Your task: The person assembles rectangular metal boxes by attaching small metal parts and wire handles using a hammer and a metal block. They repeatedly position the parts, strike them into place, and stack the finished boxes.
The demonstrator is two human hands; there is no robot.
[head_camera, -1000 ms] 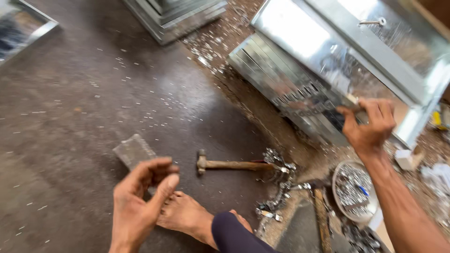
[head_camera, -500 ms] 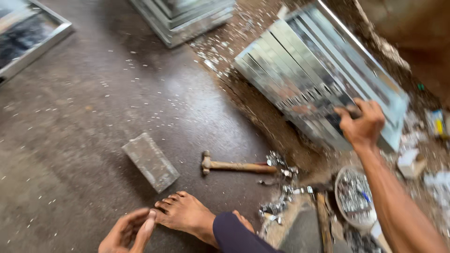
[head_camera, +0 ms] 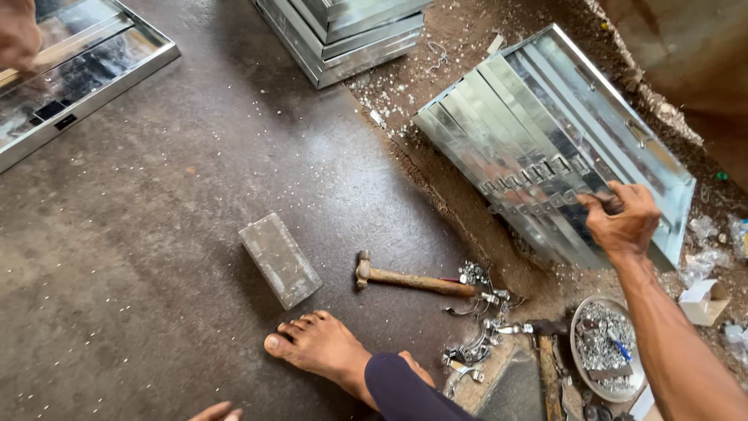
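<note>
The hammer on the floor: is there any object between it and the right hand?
Nothing blocks it. The right hand grips the leaning metal sheets; the hammer lies lower left, with only bare floor and small metal clips at the handle's end.

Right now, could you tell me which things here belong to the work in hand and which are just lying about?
In hand:
right hand
stack of metal sheets

Lying about:
hammer
grey block
dish of small metal parts
metal clasps

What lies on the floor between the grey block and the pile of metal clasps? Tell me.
In the head view, a wooden-handled hammer lies between the grey block and the metal clasps, head toward the block.
</note>
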